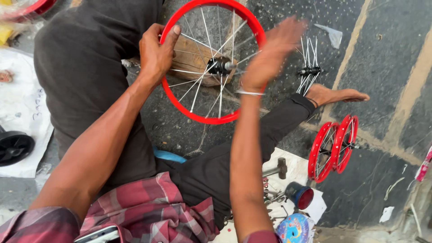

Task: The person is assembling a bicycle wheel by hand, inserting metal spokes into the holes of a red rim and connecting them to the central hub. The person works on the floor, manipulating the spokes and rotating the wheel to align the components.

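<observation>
The red wheel rim [211, 118] sat front and centre, propped upright against a wooden block [191, 56] between the seated person's legs, and everything else took its place from it. The left hand [155, 54] was clamped on the rim's left edge, thumb hooked over the top of the red band, fingers curled behind it, forearm running straight down toward the camera. The right hand [272, 51] was over the rim's right side, palm flat, fingers spread and loose, badly blurred, so contact with the rim could not be made out. A thin metal bangle [249, 93] ringed that wrist. At the rim's middle was the dark hub [220, 66], silver spokes fanning out from it.

Just right of the rim lay a loose hub with a spray of spokes [308, 67], and above that a scrap of clear plastic wrapper [332, 35]. Lower right of the rim, two smaller red wheels [333, 146] stood side by side on the dark pavement. Below the rim, on white paper [294, 171], lay a hammer [276, 169], a blue cup with a red inside [300, 195] and a round, brightly printed blue tin [293, 228]. Far left of the rim was a white sheet with handwriting [24, 103], a black plastic wheel [14, 147] resting at its edge.
</observation>
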